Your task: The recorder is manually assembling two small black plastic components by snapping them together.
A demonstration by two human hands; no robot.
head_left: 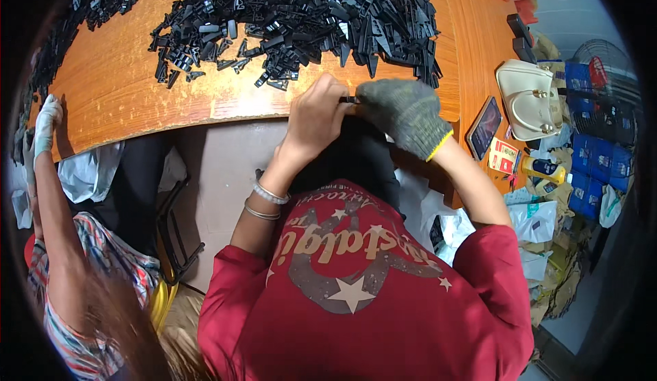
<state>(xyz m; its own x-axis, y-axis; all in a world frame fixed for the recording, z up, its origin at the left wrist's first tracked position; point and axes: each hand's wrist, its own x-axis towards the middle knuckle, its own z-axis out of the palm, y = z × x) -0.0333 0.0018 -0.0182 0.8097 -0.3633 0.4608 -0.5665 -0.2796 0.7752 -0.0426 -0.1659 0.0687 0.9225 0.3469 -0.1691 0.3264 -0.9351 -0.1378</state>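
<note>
Left hand (pixel 318 110) bare, two bracelets (pixel 268 196) on wrist; right hand (pixel 402 112) in grey-green knit glove, yellow cuff. Both pinch small black piece (pixel 350 99) at counter (pixel 130 97) edge. Heap of black plastic parts (pixel 294 21) just beyond. Co-worker's white-gloved hand (pixel 48 122) far left. Right side: phone (pixel 485 128), cream handbag (pixel 530 104), yellow bottle (pixel 544 169).

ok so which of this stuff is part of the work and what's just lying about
Part of the work, it seems:
small black piece, mostly hidden, held between the bare left hand and gloved right hand
pile of black parts

Just lying about, apparently:
cream handbag
phone
yellow bottle
red-and-white card
</note>
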